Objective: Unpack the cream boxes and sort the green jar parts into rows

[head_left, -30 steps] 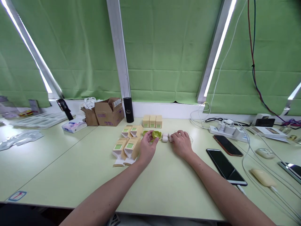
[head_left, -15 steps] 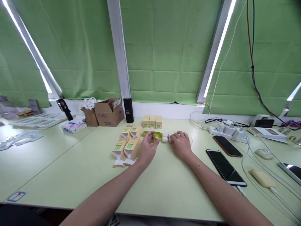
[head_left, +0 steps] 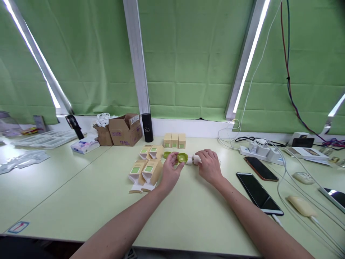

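Green cap [head_left: 182, 157] lifted, pinched in left hand [head_left: 169, 172]

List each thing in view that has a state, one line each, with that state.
left hand: fingers pinching the green lid
green lid: held, hollow side up
right hand: fingers closed on the white piece
white piece: held
cardboard box: flaps open
two phones: screens dark
three small boxes: upright, closed

My right hand [head_left: 209, 166] covers most of the white piece [head_left: 196, 160] under my fingers, so its shape is unclear. My left hand [head_left: 170, 172] hides part of the green cap [head_left: 182, 157]. Print on the small boxes [head_left: 174, 140] is too small to read.
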`<state>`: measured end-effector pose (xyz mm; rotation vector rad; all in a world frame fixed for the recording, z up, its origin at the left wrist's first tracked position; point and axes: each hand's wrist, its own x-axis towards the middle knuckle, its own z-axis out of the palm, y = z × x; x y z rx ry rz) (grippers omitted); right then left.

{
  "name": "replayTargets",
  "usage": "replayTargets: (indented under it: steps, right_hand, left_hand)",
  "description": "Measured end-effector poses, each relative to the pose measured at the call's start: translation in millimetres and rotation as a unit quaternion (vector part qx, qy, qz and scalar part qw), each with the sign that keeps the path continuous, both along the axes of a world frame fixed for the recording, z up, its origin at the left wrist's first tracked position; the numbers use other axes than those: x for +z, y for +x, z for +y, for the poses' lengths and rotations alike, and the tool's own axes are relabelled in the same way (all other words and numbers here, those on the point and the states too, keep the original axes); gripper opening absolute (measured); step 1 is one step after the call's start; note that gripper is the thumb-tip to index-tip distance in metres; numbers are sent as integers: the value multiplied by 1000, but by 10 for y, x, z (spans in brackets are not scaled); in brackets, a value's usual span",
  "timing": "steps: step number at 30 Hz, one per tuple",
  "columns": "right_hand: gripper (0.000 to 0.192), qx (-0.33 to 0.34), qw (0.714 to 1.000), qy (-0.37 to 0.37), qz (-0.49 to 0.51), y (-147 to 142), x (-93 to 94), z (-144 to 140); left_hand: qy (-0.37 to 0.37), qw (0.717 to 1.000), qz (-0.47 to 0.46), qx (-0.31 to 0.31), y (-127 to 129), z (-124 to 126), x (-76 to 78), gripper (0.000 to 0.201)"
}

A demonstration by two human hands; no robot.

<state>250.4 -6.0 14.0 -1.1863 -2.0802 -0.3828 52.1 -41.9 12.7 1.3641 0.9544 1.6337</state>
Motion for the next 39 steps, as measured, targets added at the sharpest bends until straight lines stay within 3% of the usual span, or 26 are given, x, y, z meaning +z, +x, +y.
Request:
replayTargets:
  steps: [5,10,16,23,39]
  right_hand:
    - [43,116,983,-61,131,-122,98,-174]
    - [46,189,942,-120,251,-269,-46,-313]
    - [52,187,940,-71,277,-328,-214,-316]
    - [56,169,948,-38,267,-338,-276,-282]
    - [43,141,961,-22,237,-264,-94,-360]
  left_hand:
    - [17,999,-16,-34,19,-44,30,49]
    - [23,997,0,-71,52,-108,40,48]
    - [2,996,44,-79,83,-158,15,45]
    - [-32,992,115,-36,125,-178,13,44]
    - [-1,982,189,25,110,-235,83,38]
